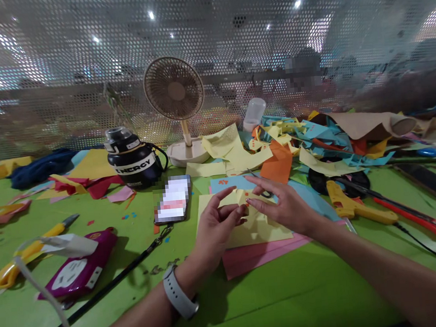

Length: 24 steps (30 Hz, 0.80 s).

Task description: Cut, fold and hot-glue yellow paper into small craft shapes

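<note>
My left hand (219, 222) is over the yellow paper (273, 230), its thumb and fingertips pressed together; whatever they grip is too small to make out. Just right of it, my right hand (278, 201) has its fingers stretched out and apart, the thumb close to a small orange piece (247, 195). Pink paper (249, 260) and blue paper (308, 196) lie under the yellow sheets. A small yellow folded piece stands between the two hands, partly hidden by fingers.
A phone (173, 200), black bottle (134, 160) and fan (175, 88) stand or lie beyond. Paper scraps (277, 161) pile behind. At right are a yellow glue gun (359, 209) and red-edged tool (413, 217); at left, a purple power bank (84, 267) and yellow cutter (31, 251).
</note>
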{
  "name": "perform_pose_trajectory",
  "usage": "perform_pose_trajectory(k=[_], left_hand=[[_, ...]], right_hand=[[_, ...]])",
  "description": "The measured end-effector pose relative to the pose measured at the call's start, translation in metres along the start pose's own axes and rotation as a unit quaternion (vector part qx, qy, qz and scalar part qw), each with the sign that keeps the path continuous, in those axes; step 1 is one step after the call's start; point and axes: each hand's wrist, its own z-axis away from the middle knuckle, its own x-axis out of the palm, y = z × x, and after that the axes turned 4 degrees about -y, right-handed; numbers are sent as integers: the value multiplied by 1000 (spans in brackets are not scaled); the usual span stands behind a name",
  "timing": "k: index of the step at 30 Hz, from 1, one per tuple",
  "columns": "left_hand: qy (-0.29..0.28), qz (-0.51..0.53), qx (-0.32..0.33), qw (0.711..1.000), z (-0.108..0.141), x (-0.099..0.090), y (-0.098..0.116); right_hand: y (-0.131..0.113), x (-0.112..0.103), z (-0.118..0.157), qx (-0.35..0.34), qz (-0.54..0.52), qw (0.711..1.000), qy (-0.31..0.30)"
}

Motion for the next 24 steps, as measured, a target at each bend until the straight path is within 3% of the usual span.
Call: perform_pose_trajectory(k=[24], left_hand=[[9,-4,-3,1000,1,2,1]], right_hand=[[1,0,1,0,-6,1000,-3]])
